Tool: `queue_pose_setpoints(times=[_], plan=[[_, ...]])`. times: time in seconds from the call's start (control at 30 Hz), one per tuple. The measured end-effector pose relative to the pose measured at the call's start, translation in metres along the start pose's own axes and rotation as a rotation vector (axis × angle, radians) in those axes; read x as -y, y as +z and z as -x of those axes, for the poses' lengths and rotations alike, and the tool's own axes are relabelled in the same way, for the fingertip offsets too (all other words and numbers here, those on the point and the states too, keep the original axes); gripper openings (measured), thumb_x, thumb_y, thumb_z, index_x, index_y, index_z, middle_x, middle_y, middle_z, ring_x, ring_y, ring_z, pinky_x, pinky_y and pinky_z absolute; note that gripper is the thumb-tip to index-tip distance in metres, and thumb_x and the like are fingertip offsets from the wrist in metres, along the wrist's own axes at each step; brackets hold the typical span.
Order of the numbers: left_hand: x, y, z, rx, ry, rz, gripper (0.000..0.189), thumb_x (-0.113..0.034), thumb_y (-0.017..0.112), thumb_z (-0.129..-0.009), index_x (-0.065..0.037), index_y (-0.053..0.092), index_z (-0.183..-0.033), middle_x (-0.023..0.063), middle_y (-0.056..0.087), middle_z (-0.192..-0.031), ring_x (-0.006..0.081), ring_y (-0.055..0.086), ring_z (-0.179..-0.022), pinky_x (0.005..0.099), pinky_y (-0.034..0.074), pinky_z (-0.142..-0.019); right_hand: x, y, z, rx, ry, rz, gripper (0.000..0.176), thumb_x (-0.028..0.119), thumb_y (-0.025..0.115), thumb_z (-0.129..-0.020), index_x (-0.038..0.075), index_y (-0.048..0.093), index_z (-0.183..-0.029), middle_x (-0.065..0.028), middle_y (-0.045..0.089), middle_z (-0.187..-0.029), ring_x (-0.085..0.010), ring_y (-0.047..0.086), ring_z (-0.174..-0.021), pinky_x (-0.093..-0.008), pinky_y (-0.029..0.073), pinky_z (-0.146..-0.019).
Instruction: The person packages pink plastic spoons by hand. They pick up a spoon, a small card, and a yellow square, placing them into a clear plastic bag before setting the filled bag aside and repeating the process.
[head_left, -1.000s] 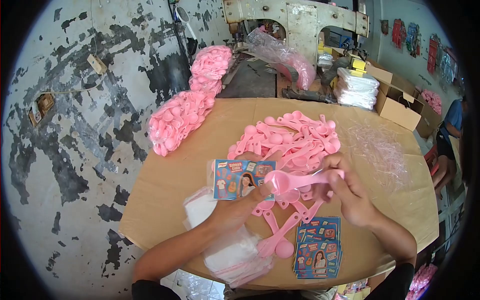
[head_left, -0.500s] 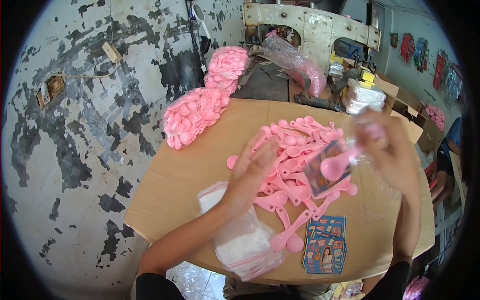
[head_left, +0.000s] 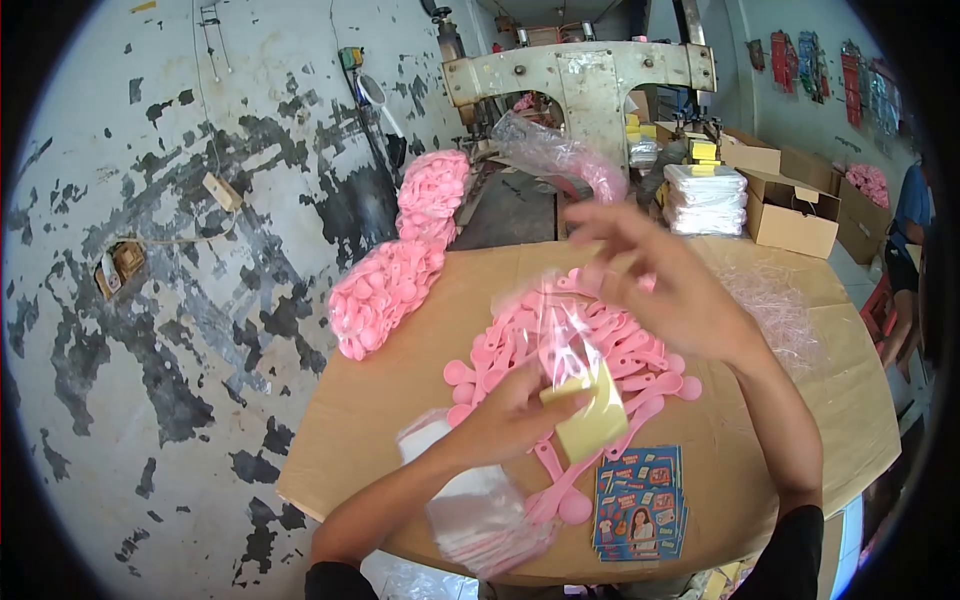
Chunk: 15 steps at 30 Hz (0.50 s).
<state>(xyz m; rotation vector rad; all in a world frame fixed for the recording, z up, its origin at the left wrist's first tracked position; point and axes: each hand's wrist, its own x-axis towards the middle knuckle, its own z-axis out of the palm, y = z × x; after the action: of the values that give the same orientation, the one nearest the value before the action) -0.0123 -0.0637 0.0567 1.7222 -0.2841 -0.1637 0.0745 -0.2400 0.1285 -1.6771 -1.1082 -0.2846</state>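
My left hand (head_left: pixel 500 412) grips a clear plastic bag (head_left: pixel 566 335) with a yellow-faced card (head_left: pixel 594 422) in its lower part, thumb across the card. Above and to the right hovers my right hand (head_left: pixel 665 285), fingers apart and slightly blurred, holding nothing. Beneath both hands spreads a pile of pink measuring spoons (head_left: pixel 640 365), partly hidden by the bag. A stack of flat clear bags (head_left: pixel 478 510) lies under my left forearm. To its right sit blue printed cards (head_left: pixel 640 510) in an overlapping pile.
Two bulging bags of pink spoons (head_left: pixel 388 290) lean at the table's back left. Clear plastic scraps (head_left: pixel 775 315) lie at the right. Behind the brown-covered table (head_left: pixel 350 440) stand a metal machine (head_left: pixel 585 75), stacked packets (head_left: pixel 705 200) and cardboard boxes (head_left: pixel 795 220). Another person (head_left: pixel 905 240) is at far right.
The packet has passed from my right hand to my left, its yellow side now showing. My right hand has opened and moved left; my left hand has closed. The camera view has shifted.
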Motion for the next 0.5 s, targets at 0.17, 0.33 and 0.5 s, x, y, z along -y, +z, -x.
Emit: queue_pose_setpoints(times=[0.17,0.33,0.5], plan=[[0.020,-0.012,0.003,0.302,0.009,0.095,0.052,-0.011,0.053,-0.095,-0.004,0.032,-0.142,0.0129,0.052,-0.132,0.0226,0.051,-0.122,0.0349,0.047,-0.097,-0.021,-0.003,0.004,0.340,0.254,-0.116,0.026,0.008,0.071,-0.082,0.005,0.062,-0.106,0.0021,0.063,-0.077,-0.0043,0.054,-0.068,-0.0217,0.044,-0.063],[0.026,-0.019,-0.003,-0.068,0.003,0.362,0.042,-0.017,0.038,-0.102,-0.003,0.034,-0.141,0.0136,0.054,-0.128,0.0238,0.062,-0.106,0.0339,0.055,-0.085,-0.032,0.007,0.007,0.272,0.030,0.235,0.024,0.006,0.071,-0.078,0.006,0.063,-0.101,-0.0038,0.062,-0.079,-0.0161,0.059,-0.072,-0.0305,0.048,-0.065],[0.023,-0.019,-0.001,-0.182,-0.024,0.236,0.040,-0.017,0.037,-0.102,-0.001,0.037,-0.139,0.0098,0.056,-0.119,0.0170,0.066,-0.091,0.0294,0.056,-0.079,-0.032,0.024,0.010,0.191,-0.392,0.538,0.023,0.012,0.072,-0.072,0.009,0.066,-0.094,-0.0064,0.061,-0.088,-0.0260,0.059,-0.086,-0.0357,0.050,-0.076]])
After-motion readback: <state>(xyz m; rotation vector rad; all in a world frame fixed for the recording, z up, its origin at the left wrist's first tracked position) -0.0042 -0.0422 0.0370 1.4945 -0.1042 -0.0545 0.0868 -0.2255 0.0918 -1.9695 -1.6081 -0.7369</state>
